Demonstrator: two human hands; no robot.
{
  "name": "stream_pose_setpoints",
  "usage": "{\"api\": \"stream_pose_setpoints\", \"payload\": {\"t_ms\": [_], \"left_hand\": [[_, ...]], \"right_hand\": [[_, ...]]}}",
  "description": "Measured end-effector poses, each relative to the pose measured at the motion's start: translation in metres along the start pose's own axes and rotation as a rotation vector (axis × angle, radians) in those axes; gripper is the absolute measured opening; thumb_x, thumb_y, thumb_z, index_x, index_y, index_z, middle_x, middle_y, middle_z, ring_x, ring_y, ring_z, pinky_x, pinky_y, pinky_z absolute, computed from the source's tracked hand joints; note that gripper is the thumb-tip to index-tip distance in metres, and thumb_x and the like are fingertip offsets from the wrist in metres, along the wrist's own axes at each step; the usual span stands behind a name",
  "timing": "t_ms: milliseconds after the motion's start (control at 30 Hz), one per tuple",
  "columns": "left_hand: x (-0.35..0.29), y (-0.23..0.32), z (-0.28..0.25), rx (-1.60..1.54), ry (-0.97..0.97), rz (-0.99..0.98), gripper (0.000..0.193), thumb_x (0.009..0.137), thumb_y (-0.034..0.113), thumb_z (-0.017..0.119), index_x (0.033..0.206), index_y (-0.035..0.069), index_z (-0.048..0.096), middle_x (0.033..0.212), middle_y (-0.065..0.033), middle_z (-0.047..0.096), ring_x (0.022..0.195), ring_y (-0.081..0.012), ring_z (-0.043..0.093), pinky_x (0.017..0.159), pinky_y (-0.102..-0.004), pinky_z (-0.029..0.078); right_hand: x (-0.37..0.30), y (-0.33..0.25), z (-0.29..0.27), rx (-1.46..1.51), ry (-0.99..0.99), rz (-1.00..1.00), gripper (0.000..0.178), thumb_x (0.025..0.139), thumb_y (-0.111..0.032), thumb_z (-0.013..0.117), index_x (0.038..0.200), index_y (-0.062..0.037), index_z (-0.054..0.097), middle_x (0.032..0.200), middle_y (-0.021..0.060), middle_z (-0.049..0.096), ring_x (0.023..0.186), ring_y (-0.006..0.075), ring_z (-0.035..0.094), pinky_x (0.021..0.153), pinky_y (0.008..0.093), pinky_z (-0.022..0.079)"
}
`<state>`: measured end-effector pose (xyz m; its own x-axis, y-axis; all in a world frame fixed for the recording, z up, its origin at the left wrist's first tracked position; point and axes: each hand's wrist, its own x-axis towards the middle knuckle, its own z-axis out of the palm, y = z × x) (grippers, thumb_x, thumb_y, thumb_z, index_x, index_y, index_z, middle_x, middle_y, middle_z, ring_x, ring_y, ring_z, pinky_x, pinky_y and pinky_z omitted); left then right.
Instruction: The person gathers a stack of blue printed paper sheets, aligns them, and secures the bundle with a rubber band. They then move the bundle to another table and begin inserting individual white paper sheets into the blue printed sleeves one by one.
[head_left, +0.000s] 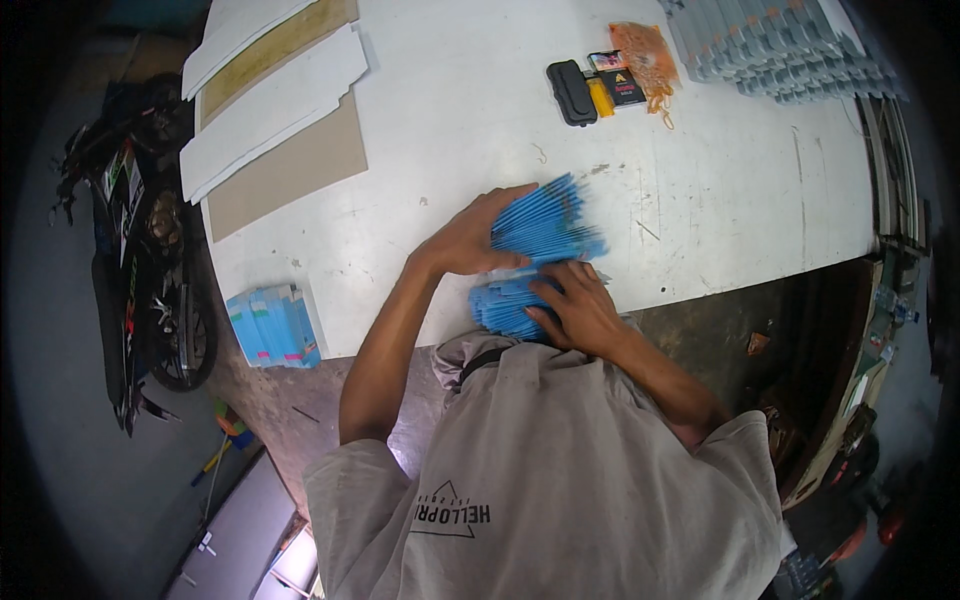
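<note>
The left hand [462, 238] is grasping a fanned bundle of thin, blue printed paper pieces [540, 222] by its left end, its thumb lying along the near side and its fingers reaching around the far side. The bundle is standing out above a white, scuffed tabletop [720, 210], near the front edge; its right-hand edges are showing blurred.

The right hand [583, 312] is resting its bent fingers on the right end of a second, lower blue paper stack [497, 304]. This stack is lying between the fanned bundle and the wearer's body, at the table's front edge. Whether the right hand is clenching the stack or only touching it cannot be told.

A third, neatly grouped blue paper stack [270, 325] is sitting well apart, at the table's front left corner.
</note>
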<state>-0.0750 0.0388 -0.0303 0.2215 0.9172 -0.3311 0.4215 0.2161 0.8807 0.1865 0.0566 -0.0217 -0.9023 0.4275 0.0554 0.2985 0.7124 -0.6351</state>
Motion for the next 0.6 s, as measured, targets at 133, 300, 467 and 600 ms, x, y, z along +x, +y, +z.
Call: {"api": "stream_pose_setpoints", "payload": {"t_ms": [133,300,467,600], "left_hand": [[-0.001,0.016,0.000,0.075,-0.056,-0.054,0.110,0.070,0.025,0.094,0.162,0.018,0.035,0.158,-0.0143,0.046,0.148,-0.0347,0.041,0.125,-0.0465,0.034],[-0.003,0.021,0.000,0.089,-0.081,-0.078,0.115,0.064,0.022,0.096,0.162,0.021,0.036,0.157,-0.0126,0.047,0.147,-0.0352,0.041,0.125,-0.0490,0.034],[-0.005,0.032,-0.004,0.111,-0.111,-0.111,0.107,0.069,0.023,0.095,0.160,0.022,0.039,0.157,-0.0133,0.047,0.147,-0.0343,0.042,0.125,-0.0491,0.035],[-0.001,0.002,-0.003,-0.164,-0.071,-0.106,0.080,0.094,0.056,0.066,0.157,0.012,0.043,0.153,-0.0178,0.051,0.145,-0.0351,0.044,0.123,-0.0453,0.034]], "right_hand": [[-0.009,0.003,0.008,-0.063,0.065,-0.009,0.040,0.092,-0.032,0.075,0.122,-0.0054,0.071,0.125,0.0159,0.061,0.114,0.0325,0.055,0.096,0.0493,0.043],[-0.012,-0.002,0.003,-0.164,0.155,-0.046,0.050,0.091,-0.037,0.078,0.128,-0.0041,0.068,0.129,0.0137,0.060,0.118,0.0343,0.053,0.099,0.0532,0.041],[0.012,-0.020,-0.030,-0.202,0.238,0.004,0.074,0.095,-0.049,0.070,0.150,-0.0032,0.051,0.158,0.0219,0.043,0.148,0.0461,0.037,0.117,0.0655,0.027],[0.027,-0.007,-0.005,-0.211,0.112,0.064,0.090,0.098,-0.062,0.058,0.159,0.0004,0.036,0.169,0.0239,0.026,0.157,0.0485,0.019,0.121,0.0721,0.012]]}}
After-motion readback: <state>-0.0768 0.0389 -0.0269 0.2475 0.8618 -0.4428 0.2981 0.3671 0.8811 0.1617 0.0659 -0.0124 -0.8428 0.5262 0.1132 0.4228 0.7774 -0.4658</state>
